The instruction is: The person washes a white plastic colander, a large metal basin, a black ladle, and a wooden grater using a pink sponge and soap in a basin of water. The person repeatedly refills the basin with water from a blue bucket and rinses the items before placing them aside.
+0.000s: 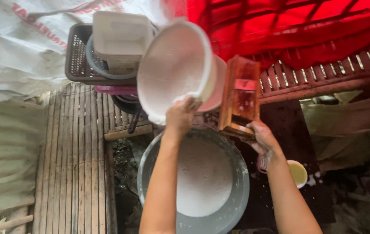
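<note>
The white plastic basin is tipped up on edge, its floury white inside facing the camera, its lower rim pinched at about 5 o'clock. The wooden grater board, reddish-brown with a metal plate in its middle, stands nearly upright at the basin's 3 o'clock, gripped at its bottom end. Both hang above the far rim of a grey basin of white pulp.

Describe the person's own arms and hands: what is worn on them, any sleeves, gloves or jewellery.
Both arms are bare from the bottom edge of the picture up to the hands; no sleeves show. The left hand and right hand wear no gloves. No watch, bracelet or ring is visible, though the fingers are partly hidden and blurred.
</note>
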